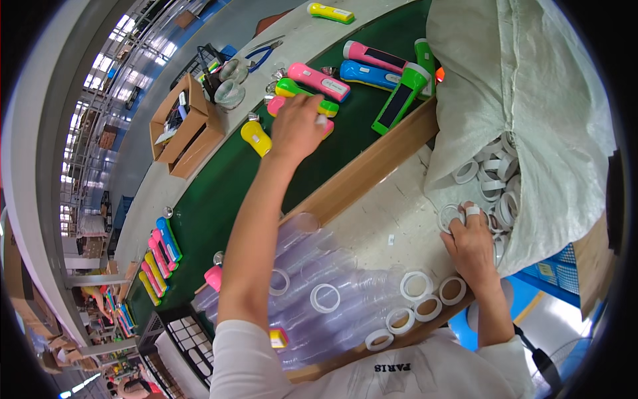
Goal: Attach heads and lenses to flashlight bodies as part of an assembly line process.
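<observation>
My left hand (pixel 300 126) reaches over the green belt and closes round a pink flashlight body (pixel 274 105), which it mostly hides. Right beside it lie a green-and-yellow flashlight (pixel 290 87), a pink one (pixel 318 81) and a yellow one (pixel 256 137). At the mouth of a woven sack (pixel 551 133), my right hand (pixel 470 247) has its fingertips closed on a white plastic ring (pixel 448 218). White tape or a cover wraps a finger on each hand. Many loose white rings (pixel 495 173) spill from the sack.
A cardboard strip (pixel 365 163) edges the belt (pixel 212 173). Clear plastic tubes (pixel 306 272) and several white rings (pixel 415 286) lie before me. Beyond are larger flashlights (pixel 402 98), a cardboard box (pixel 188 130) and pliers (pixel 264 53). More flashlights (pixel 159 249) lie at left.
</observation>
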`<state>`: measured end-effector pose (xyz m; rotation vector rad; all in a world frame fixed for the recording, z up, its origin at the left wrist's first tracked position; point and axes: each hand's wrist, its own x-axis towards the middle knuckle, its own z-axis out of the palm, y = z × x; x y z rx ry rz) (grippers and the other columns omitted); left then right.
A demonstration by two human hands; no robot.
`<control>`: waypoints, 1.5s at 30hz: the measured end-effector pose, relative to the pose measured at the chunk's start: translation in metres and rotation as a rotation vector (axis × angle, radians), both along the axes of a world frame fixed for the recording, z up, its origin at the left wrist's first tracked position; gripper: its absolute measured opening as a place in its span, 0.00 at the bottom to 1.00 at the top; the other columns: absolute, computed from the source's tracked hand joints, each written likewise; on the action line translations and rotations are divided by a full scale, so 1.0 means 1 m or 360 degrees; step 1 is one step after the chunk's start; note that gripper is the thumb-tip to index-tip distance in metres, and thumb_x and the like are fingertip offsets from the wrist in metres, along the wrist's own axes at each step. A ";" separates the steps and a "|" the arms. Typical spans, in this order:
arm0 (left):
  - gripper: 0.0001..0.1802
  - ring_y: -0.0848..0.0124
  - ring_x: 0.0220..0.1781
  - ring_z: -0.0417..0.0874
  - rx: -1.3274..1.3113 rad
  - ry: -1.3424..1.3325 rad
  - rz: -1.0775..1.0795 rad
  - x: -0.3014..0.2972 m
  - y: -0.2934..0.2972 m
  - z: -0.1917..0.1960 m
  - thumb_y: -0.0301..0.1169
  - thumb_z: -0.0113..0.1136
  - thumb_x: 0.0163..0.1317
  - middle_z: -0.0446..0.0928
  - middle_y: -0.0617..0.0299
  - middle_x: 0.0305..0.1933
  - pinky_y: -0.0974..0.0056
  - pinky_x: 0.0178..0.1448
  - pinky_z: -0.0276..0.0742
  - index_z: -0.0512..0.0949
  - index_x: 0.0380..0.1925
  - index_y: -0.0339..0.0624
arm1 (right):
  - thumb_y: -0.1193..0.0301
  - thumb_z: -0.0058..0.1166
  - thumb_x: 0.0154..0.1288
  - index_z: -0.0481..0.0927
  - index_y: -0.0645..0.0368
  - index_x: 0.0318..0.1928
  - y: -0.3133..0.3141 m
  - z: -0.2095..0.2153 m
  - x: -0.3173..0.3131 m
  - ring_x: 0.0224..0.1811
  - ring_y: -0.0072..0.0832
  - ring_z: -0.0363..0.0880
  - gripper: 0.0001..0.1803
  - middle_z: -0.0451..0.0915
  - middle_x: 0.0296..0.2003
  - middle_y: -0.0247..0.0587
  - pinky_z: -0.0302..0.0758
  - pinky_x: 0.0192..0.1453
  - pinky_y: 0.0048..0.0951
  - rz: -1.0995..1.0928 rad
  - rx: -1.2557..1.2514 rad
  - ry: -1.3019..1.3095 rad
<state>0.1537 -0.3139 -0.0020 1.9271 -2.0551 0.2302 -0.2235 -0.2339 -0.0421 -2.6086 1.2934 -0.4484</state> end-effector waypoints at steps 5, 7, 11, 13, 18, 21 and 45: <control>0.43 0.56 0.68 0.63 0.0332 -0.0339 0.0303 -0.025 -0.100 -0.023 0.42 0.70 0.49 0.66 0.53 0.64 0.43 0.69 0.59 0.63 0.65 0.47 | 0.72 0.66 0.50 0.77 0.60 0.31 -0.007 0.003 0.016 0.48 0.53 0.74 0.11 0.70 0.54 0.60 0.76 0.46 0.45 0.0019 0.0019 -0.0142; 0.45 0.55 0.70 0.61 0.0340 -0.0196 0.0290 -0.017 -0.117 -0.034 0.44 0.71 0.49 0.65 0.53 0.66 0.41 0.70 0.55 0.61 0.67 0.53 | 0.72 0.66 0.49 0.77 0.59 0.30 -0.006 0.001 0.018 0.48 0.54 0.74 0.10 0.70 0.55 0.60 0.76 0.45 0.44 0.0058 0.0053 -0.0272; 0.48 0.54 0.73 0.57 0.0121 -0.0281 0.0024 -0.023 -0.133 -0.049 0.45 0.72 0.49 0.62 0.55 0.69 0.33 0.71 0.50 0.57 0.69 0.71 | 0.71 0.67 0.48 0.77 0.59 0.29 -0.008 -0.002 0.019 0.48 0.52 0.75 0.11 0.71 0.54 0.58 0.76 0.44 0.44 0.0116 0.0035 -0.0210; 0.40 0.54 0.71 0.61 0.0026 -0.0327 0.0111 -0.030 -0.143 -0.058 0.41 0.68 0.54 0.62 0.55 0.67 0.34 0.70 0.52 0.62 0.67 0.70 | 0.71 0.68 0.47 0.77 0.58 0.29 -0.010 -0.001 0.023 0.48 0.51 0.75 0.12 0.71 0.54 0.57 0.76 0.44 0.44 0.0178 0.0031 -0.0149; 0.33 0.53 0.65 0.67 0.0421 -0.0134 0.0315 -0.024 -0.153 -0.043 0.37 0.64 0.58 0.65 0.55 0.63 0.34 0.65 0.60 0.65 0.64 0.69 | 0.70 0.68 0.48 0.77 0.57 0.29 -0.014 -0.001 0.024 0.48 0.49 0.75 0.11 0.72 0.54 0.54 0.77 0.43 0.43 0.0193 -0.0003 -0.0205; 0.30 0.51 0.69 0.63 0.0342 -0.0134 0.0148 0.002 -0.147 -0.041 0.36 0.63 0.59 0.64 0.57 0.66 0.38 0.67 0.61 0.66 0.62 0.66 | 0.70 0.67 0.49 0.77 0.56 0.29 -0.010 0.001 0.026 0.47 0.50 0.76 0.10 0.72 0.54 0.55 0.78 0.41 0.43 0.0223 0.0129 -0.0315; 0.37 0.54 0.67 0.65 0.1027 -0.0110 0.0432 0.088 0.086 -0.012 0.46 0.71 0.45 0.68 0.56 0.64 0.47 0.69 0.60 0.74 0.58 0.53 | 0.67 0.70 0.49 0.67 0.65 0.57 0.012 0.024 0.042 0.47 0.52 0.74 0.36 0.73 0.49 0.57 0.75 0.50 0.43 0.0496 0.0127 -0.0689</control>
